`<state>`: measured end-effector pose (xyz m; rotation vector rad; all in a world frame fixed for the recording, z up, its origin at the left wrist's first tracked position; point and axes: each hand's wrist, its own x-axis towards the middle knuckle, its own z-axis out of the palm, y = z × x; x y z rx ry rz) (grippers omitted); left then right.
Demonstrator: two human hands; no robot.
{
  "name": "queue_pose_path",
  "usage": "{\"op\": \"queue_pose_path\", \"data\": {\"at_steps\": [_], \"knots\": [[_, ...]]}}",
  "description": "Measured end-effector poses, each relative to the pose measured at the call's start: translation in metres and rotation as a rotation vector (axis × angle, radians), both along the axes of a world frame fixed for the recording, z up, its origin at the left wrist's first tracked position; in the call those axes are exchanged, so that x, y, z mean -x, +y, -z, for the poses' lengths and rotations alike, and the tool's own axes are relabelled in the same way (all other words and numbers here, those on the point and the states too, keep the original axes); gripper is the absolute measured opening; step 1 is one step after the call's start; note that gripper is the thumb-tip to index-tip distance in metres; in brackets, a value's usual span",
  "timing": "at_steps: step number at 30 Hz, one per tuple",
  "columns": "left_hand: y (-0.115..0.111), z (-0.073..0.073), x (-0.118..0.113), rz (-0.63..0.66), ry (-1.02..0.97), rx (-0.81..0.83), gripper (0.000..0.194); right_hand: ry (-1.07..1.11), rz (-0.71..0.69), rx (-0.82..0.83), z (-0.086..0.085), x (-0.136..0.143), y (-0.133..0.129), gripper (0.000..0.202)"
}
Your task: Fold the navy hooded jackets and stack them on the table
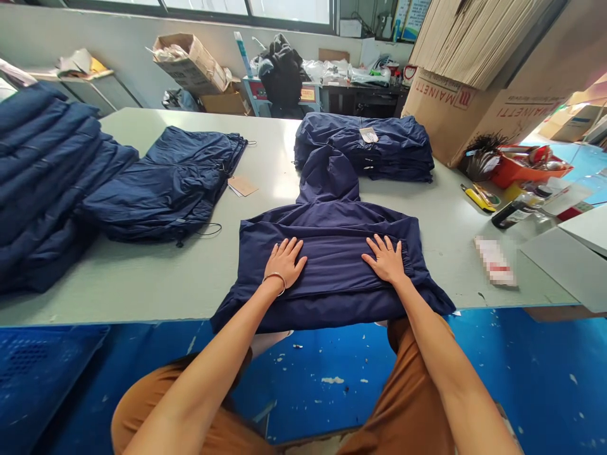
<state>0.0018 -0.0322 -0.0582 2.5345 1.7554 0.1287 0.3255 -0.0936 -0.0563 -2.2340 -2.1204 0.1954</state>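
First, navy garments [164,189] lie piled at the left of the worktop [190,281]. Next, the left hand [284,260] lies flat, fingers spread apart, on a hooded jacket [332,256] folded at the near edge; the right hand [386,260] rests likewise, fingers apart. Smoothing the layers seems the step in hand; the next move probably calls for gathering the near fold evenly.
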Motion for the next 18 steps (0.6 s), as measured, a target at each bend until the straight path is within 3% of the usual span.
{"op": "queue_pose_path", "data": {"at_steps": [7,10,15,18], "knots": [[0.002,-0.002,0.006,0.006,-0.01,0.02,0.06,0.097,-0.055,0.064,-0.001,-0.019,0.006,0.059],[0.005,-0.003,0.026,-0.039,-0.009,0.011,0.06,0.074,-0.058,0.037,0.001,-0.02,0.005,0.059],[0.013,-0.002,0.072,-0.194,-0.029,0.0,0.062,0.06,-0.047,-0.005,0.006,-0.016,0.001,0.059],[0.016,-0.001,0.088,-0.3,-0.06,-0.01,0.063,0.05,-0.046,-0.012,0.007,-0.015,0.001,0.059]]}}
